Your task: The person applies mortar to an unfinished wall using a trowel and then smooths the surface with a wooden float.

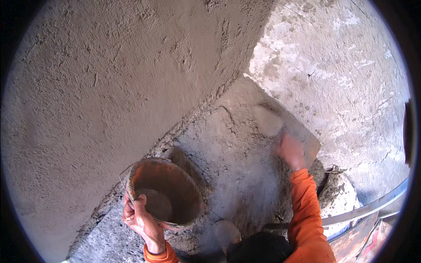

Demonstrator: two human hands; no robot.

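My left hand (pixel 142 217) is closed round the near rim and thin wire handle of a rust-stained bucket (pixel 180 188), which is tilted, with grey material at its bottom. My right hand (pixel 290 149), in an orange sleeve, is out at the rough grey mortar surface (pixel 223 144) in the corner. It is smeared by motion, so its fingers are unclear. Just beyond it is a blurred, rounded grey shape (pixel 268 122), possibly a tool's blade; whether the hand holds it I cannot tell.
A plastered wall (pixel 109 79) fills the left, and a paler, patchy wall (pixel 333 79) the right. A metal bar (pixel 372 208) and a white, mortar-spattered object (pixel 340 195) lie at the lower right. A dark rounded shape (pixel 258 250) is at the bottom.
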